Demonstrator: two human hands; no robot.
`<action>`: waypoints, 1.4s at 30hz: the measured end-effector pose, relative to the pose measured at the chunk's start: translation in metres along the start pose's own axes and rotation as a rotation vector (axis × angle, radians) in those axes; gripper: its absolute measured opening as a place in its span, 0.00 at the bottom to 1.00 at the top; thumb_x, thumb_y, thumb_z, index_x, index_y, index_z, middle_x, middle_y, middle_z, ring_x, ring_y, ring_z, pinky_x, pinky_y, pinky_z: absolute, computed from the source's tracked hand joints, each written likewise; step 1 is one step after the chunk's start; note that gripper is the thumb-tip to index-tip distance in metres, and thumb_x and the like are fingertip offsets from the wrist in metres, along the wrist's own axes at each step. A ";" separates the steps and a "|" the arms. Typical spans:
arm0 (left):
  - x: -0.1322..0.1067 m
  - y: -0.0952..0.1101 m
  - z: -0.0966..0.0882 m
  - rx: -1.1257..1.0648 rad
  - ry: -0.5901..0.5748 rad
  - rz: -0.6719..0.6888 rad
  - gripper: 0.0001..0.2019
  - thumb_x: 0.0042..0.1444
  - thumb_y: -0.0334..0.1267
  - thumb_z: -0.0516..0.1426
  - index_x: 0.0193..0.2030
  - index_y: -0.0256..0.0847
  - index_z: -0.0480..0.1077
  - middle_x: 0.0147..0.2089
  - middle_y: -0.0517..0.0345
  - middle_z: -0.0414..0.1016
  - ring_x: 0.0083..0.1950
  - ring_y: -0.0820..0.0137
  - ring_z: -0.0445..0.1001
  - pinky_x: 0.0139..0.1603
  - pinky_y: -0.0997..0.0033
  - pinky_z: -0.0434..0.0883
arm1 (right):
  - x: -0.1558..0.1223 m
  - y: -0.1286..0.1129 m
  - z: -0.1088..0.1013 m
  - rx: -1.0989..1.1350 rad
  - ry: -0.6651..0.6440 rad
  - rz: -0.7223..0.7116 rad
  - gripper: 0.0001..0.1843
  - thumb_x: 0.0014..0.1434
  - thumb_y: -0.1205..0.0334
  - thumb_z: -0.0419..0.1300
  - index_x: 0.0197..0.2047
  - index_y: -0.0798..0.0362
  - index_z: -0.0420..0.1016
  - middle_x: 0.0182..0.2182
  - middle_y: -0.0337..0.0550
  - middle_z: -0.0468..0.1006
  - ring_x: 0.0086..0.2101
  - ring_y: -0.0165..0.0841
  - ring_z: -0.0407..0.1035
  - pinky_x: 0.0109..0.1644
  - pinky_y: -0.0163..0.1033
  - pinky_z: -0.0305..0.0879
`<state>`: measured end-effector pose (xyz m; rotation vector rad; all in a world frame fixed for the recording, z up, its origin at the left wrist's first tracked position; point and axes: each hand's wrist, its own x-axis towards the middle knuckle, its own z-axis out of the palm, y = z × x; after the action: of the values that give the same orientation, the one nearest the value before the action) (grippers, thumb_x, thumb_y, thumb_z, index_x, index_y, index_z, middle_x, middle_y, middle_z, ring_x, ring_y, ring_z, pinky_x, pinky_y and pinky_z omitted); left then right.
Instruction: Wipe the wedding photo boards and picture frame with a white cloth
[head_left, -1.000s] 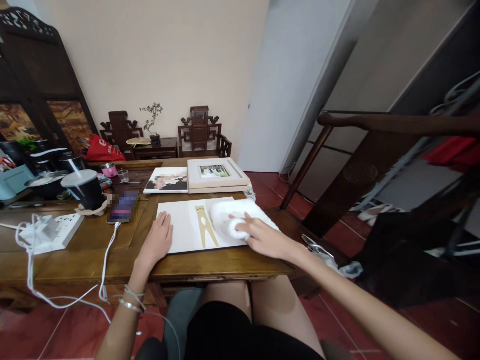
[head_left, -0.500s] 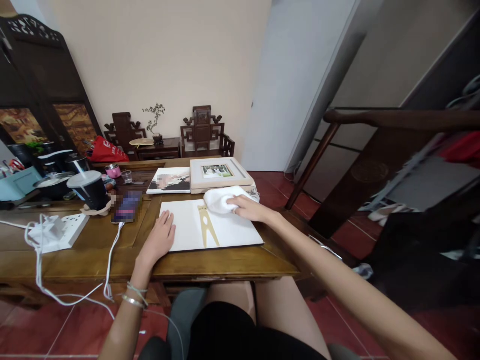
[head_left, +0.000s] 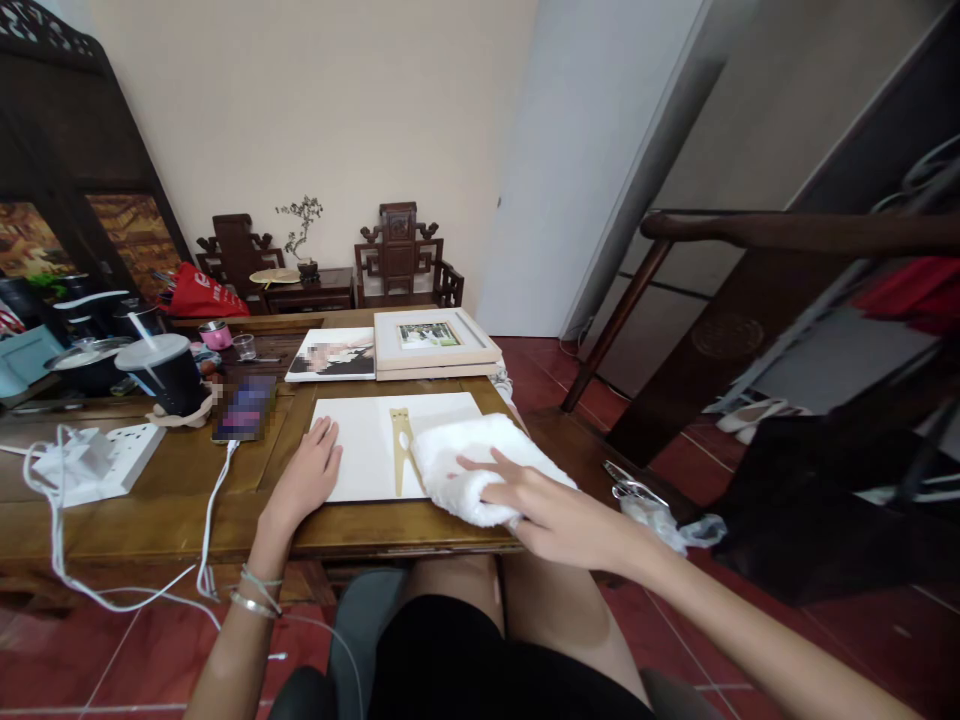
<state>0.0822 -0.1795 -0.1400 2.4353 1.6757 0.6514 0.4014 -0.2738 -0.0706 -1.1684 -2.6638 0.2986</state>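
Note:
A white board (head_left: 352, 455) with a gold, long-legged figure (head_left: 399, 450) on it lies flat near the table's front edge. My left hand (head_left: 309, 470) rests flat on its left edge, fingers stretched out. My right hand (head_left: 536, 500) grips a fluffy white cloth (head_left: 480, 460), which is spread over the board's front right part and hides that corner and part of the figure. Behind the board, a picture frame (head_left: 465, 358) with a photo lies beside a white-edged picture (head_left: 330, 355).
To the left on the wooden table (head_left: 225, 515) are a phone (head_left: 244, 408) on a white cable, a power strip (head_left: 124, 455), a dark cup with a straw (head_left: 165, 375), a pink jar (head_left: 215, 335) and a small clear cup (head_left: 244, 347). A wooden chair (head_left: 675, 310) stands at the right.
My right hand has brought the cloth from the board's far right corner towards me, to its front right corner. My left hand has stayed on the left edge. The view has shifted slightly.

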 end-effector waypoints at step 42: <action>-0.002 0.001 -0.002 -0.021 -0.013 0.000 0.25 0.64 0.40 0.41 0.64 0.30 0.57 0.69 0.38 0.53 0.71 0.58 0.49 0.69 0.50 0.51 | 0.108 0.079 0.012 -0.142 0.057 0.065 0.17 0.53 0.74 0.48 0.43 0.57 0.71 0.40 0.53 0.77 0.46 0.46 0.69 0.57 0.53 0.54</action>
<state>0.0814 -0.1818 -0.1382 2.4202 1.6551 0.6491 0.3816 -0.1425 -0.0906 -1.2869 -2.6376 0.0856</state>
